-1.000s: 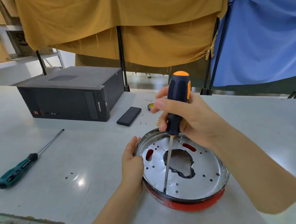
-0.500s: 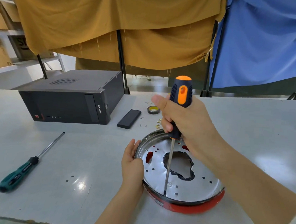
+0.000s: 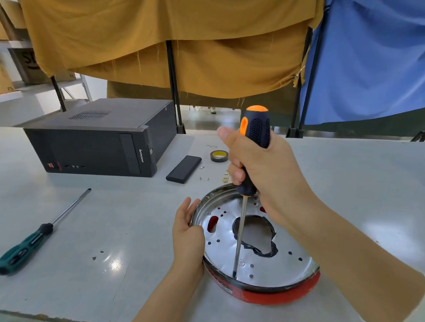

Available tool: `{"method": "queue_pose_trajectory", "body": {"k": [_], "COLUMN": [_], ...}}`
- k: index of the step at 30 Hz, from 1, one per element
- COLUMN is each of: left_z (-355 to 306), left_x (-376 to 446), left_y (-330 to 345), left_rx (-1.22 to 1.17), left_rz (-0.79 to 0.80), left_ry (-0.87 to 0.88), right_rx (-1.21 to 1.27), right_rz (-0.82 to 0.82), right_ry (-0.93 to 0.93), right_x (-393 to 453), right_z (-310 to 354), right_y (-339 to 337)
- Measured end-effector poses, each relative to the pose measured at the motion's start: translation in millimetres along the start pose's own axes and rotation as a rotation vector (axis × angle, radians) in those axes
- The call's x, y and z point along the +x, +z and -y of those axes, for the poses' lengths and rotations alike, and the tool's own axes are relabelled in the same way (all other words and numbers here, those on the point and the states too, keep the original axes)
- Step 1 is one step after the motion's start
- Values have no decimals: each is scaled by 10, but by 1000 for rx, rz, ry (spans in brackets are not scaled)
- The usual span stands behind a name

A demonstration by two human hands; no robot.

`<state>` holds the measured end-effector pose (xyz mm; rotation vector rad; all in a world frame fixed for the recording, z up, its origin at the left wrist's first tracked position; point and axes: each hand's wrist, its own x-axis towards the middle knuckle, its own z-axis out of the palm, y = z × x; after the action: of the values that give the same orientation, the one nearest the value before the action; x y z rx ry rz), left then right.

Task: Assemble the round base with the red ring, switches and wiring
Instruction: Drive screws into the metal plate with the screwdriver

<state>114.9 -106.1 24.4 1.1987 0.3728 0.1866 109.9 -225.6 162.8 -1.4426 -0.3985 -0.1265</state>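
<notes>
The round base (image 3: 277, 269) is a shiny metal plate with holes and a ragged central opening, seated in a red ring (image 3: 285, 296) on the table. My left hand (image 3: 188, 236) grips the base's left rim. My right hand (image 3: 263, 169) is wrapped around the black-and-orange handle of a screwdriver (image 3: 254, 131), held nearly upright. The screwdriver's tip rests on the plate near its front edge. No switches or wiring are visible.
A green-handled screwdriver (image 3: 32, 239) lies at the left. A black computer case (image 3: 100, 139) stands at the back left, with a flat black device (image 3: 183, 169), a tape roll (image 3: 218, 156) and small loose screws (image 3: 224, 176) behind the base. Cloth screens hang beyond the table.
The orange stripe on the screwdriver handle has shifted around in my right hand, so the handle has turned. Its tip stays at the same spot on the plate; my left hand stays on the rim.
</notes>
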Motion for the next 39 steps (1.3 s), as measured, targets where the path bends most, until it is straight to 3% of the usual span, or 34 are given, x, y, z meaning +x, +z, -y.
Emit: {"method": "queue_pose_trajectory", "body": {"k": [2, 7, 10, 13, 17, 18, 20, 25, 28, 31, 35, 37, 39], "left_z": [1, -10, -19, -28, -22, -19, -21, -37, -48, -47, -27, -27, -29], "left_x": [10, 34, 31, 12, -2, -3, 1, 6, -1, -3, -10, -11, -10], "left_y": [-8, -32, -30, -16, -9, -7, -10, -28, -26, -18, -10, -5, -3], "left_rx": [16, 97, 100, 69, 5, 2, 13, 62, 67, 37, 7, -5, -2], "left_rz": [11, 68, 78, 40, 8, 9, 17, 59, 65, 52, 17, 14, 18], "left_ry": [-1, -15, -18, 1, 6, 5, 2, -11, 0, 9, 22, 19, 14], "right_rx": [-7, 256, 287, 211, 25, -20, -45, 194, 197, 58, -287, -298, -291], "right_rz": [19, 699, 891, 707, 41, -44, 0, 661, 804, 705, 279, 82, 35], "right_ry": [-16, 170, 182, 173, -6, -61, -98, 127, 96, 61, -103, -175, -163], "right_x": [7, 164, 191, 139, 4, -19, -38, 63, 74, 58, -27, -62, -41], "right_z": [9, 149, 169, 133, 2, -4, 21, 160, 199, 240, 194, 146, 143], "right_y": [-55, -264, -239, -97, 57, 55, 8, -221, -356, -358, -228, -179, -183]}}
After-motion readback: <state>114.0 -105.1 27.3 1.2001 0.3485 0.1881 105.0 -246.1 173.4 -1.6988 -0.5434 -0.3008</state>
